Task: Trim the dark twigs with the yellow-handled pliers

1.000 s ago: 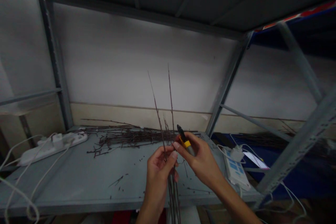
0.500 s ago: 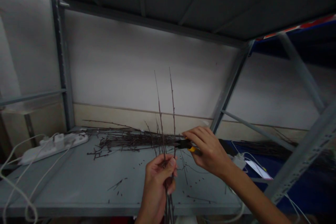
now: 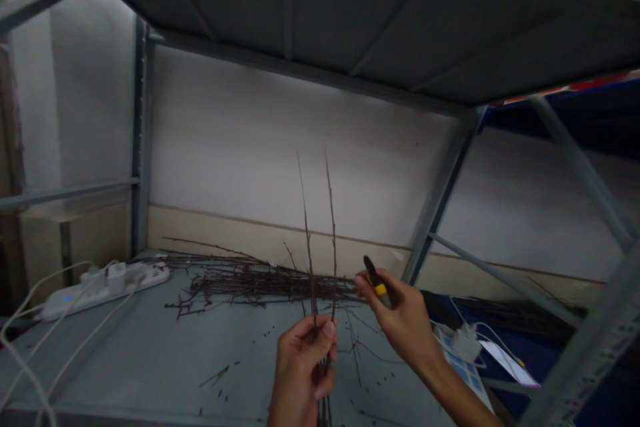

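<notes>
My left hand (image 3: 303, 367) is closed around a thin bunch of dark twigs (image 3: 320, 227) that stand upright, two long tips rising against the white wall. My right hand (image 3: 403, 320) grips small cutters with a black tip and a yellow band (image 3: 374, 275), held just right of the twigs with the tip pointing up and not touching them. Behind both hands a pile of similar twigs (image 3: 250, 277) lies along the back of the grey metal shelf (image 3: 140, 360).
A white power strip (image 3: 100, 280) with plugs and white cables lies at the shelf's left. Another power strip (image 3: 463, 363) and a lit phone (image 3: 505, 353) sit at the right. Small twig cuttings litter the shelf. Shelf uprights and a diagonal brace (image 3: 440, 193) frame the space.
My right hand drew the cutters back from the twigs and turned their tip upward. The view tilted up slightly. My left hand keeps the same hold.
</notes>
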`<state>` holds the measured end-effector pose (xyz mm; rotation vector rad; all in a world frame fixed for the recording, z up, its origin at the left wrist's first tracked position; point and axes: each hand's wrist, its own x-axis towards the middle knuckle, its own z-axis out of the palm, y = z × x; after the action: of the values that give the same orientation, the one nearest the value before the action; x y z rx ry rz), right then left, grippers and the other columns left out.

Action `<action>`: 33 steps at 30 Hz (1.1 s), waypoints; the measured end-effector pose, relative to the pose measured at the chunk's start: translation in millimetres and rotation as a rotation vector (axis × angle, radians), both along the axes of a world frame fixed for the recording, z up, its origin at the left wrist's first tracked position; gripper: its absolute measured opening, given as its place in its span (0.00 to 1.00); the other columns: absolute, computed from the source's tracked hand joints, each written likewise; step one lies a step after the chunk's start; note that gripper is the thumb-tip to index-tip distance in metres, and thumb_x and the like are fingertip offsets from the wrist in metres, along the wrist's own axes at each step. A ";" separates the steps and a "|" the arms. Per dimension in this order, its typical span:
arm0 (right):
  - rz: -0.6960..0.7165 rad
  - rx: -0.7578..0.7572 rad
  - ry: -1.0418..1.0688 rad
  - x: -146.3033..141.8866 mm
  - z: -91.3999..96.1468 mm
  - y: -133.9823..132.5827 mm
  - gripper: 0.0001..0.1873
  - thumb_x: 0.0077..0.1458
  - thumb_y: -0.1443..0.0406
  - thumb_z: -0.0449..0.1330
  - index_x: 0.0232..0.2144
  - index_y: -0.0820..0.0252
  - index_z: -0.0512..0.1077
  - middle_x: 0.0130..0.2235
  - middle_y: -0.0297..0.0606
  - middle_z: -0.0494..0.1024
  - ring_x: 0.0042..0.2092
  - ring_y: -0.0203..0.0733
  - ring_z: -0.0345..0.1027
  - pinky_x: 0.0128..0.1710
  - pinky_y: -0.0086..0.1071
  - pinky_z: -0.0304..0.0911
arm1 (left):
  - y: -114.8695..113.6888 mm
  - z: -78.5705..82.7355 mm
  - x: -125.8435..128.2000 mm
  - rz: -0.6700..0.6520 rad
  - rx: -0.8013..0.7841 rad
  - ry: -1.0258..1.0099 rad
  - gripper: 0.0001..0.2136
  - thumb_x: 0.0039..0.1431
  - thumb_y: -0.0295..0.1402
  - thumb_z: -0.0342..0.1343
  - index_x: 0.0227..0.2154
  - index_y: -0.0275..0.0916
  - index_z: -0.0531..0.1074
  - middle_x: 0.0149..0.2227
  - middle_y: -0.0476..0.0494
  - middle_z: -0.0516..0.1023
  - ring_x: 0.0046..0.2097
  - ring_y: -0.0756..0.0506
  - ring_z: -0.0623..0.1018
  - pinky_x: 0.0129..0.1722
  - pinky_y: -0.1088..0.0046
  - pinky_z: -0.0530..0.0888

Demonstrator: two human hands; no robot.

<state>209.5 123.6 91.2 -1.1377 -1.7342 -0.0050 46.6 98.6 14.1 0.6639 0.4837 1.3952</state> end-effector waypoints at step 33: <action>-0.493 0.358 -1.091 24.0 89.4 -36.9 0.28 0.50 0.74 0.58 0.54 0.63 0.71 0.45 0.49 0.80 0.43 0.57 0.71 0.41 0.49 0.67 | 30.6 37.5 20.0 0.158 0.300 0.145 0.19 0.51 0.46 0.68 0.36 0.33 0.82 0.31 0.45 0.72 0.22 0.54 0.67 0.11 0.83 0.62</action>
<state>233.5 86.8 180.6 -1.3495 -2.1413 -1.4029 66.6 129.3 51.5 0.9925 0.4525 1.5929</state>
